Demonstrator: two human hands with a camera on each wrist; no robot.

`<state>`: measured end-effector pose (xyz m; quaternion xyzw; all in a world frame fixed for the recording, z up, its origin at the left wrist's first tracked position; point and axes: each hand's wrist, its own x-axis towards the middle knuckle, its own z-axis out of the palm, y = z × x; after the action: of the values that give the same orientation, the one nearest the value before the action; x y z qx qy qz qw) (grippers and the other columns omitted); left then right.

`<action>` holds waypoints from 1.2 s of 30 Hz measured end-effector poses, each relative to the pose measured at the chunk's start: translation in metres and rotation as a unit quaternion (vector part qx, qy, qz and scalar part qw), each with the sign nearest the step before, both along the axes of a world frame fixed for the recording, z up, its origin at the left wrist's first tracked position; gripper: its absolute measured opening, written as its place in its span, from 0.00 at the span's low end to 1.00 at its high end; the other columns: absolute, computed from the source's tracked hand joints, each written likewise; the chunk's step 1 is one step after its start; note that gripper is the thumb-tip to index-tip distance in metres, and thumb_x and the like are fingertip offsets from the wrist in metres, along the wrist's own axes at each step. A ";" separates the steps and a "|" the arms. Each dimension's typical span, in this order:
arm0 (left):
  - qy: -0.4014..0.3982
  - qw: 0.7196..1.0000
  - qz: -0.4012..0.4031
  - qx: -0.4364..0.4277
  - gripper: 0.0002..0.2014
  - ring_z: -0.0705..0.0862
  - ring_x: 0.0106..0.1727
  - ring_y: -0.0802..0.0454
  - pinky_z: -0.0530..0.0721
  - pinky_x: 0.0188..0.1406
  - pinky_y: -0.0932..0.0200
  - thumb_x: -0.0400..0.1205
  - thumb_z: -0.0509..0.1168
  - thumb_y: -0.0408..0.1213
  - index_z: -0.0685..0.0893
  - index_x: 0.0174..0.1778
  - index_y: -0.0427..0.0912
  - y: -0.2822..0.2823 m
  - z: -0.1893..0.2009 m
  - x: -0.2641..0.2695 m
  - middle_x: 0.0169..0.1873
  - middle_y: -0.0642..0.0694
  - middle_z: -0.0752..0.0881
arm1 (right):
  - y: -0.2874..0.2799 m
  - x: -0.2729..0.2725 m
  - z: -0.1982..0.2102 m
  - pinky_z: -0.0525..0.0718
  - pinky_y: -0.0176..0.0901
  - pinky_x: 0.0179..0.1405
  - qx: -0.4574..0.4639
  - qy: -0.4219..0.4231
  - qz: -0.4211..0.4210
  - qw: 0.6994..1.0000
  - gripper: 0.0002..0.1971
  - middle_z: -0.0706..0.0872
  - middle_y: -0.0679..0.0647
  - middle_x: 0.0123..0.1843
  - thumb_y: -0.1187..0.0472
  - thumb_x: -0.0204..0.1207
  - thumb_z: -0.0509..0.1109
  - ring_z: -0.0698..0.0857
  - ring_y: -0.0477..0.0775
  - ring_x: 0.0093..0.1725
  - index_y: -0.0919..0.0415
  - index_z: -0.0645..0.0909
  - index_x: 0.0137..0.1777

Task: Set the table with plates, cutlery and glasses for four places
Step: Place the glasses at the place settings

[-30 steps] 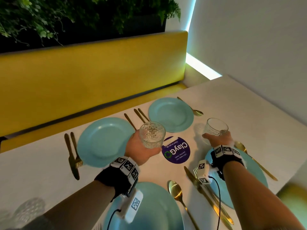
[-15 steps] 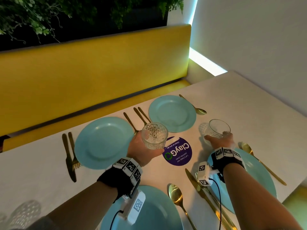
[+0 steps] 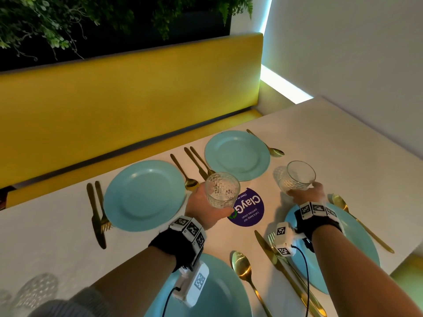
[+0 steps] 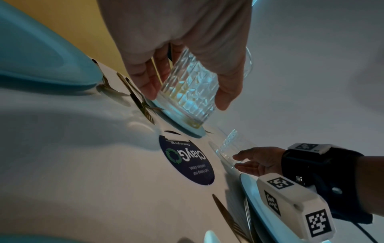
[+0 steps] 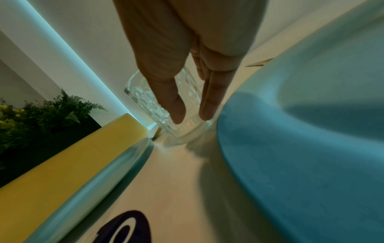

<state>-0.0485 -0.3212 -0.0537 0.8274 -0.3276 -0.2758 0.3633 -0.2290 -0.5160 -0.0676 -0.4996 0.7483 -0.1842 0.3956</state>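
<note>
My left hand (image 3: 203, 202) grips a clear patterned glass (image 3: 222, 189) round its side and holds it upright, a little above the table, beside the purple round sticker (image 3: 248, 208). In the left wrist view thumb and fingers wrap this glass (image 4: 187, 92). My right hand (image 3: 306, 194) holds a second patterned glass (image 3: 299, 176) from behind, low at the table just beyond the near right plate (image 3: 357, 243). In the right wrist view its base is at the tabletop, and the thumb and a finger lie along that glass (image 5: 145, 97).
Teal plates lie at far left (image 3: 144, 195), far right (image 3: 237, 155) and near left (image 3: 217, 289), each flanked by gold cutlery such as a spoon (image 3: 241, 268). A yellow bench (image 3: 128, 99) runs behind the white table (image 3: 343, 145). A wall stands to the right.
Both hands keep hold of their glasses. The left glass has drifted slightly right, toward the purple sticker. The right glass has hardly moved.
</note>
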 end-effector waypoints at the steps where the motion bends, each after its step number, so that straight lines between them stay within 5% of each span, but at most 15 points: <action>1: 0.004 1.000 -0.006 0.001 0.42 0.78 0.67 0.50 0.77 0.64 0.61 0.62 0.81 0.45 0.72 0.71 0.44 -0.001 -0.001 -0.003 0.65 0.48 0.80 | 0.000 -0.002 0.000 0.78 0.58 0.70 0.001 0.001 0.001 1.000 0.42 0.80 0.65 0.68 0.61 0.66 0.80 0.78 0.66 0.69 0.58 0.63 0.78; 9: 0.035 0.999 -0.027 0.031 0.42 0.78 0.68 0.50 0.81 0.65 0.58 0.61 0.82 0.42 0.72 0.71 0.44 -0.012 -0.020 -0.030 0.66 0.47 0.81 | 0.007 -0.009 0.007 0.75 0.56 0.71 -0.022 0.019 0.031 0.999 0.39 0.75 0.67 0.73 0.65 0.69 0.77 0.74 0.67 0.72 0.62 0.63 0.78; 27: 0.051 0.995 -0.064 0.064 0.46 0.75 0.73 0.48 0.74 0.73 0.56 0.62 0.82 0.40 0.68 0.75 0.43 -0.032 -0.024 -0.039 0.72 0.46 0.77 | 0.030 -0.024 0.012 0.77 0.53 0.69 -0.060 0.036 0.085 0.994 0.32 0.81 0.63 0.67 0.64 0.70 0.77 0.79 0.62 0.67 0.63 0.70 0.74; 36: 0.078 0.988 -0.061 0.116 0.53 0.67 0.79 0.45 0.69 0.75 0.53 0.66 0.80 0.45 0.55 0.81 0.41 -0.002 -0.009 -0.029 0.79 0.42 0.66 | 0.074 -0.022 0.027 0.79 0.51 0.67 -0.072 0.069 0.129 0.987 0.23 0.84 0.58 0.63 0.58 0.71 0.76 0.83 0.59 0.63 0.61 0.79 0.66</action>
<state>-0.0774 -0.3228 -0.0623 0.8184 -0.3136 -0.3973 0.2722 -0.2506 -0.4420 -0.0404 -0.6305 0.6878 -0.1500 0.3269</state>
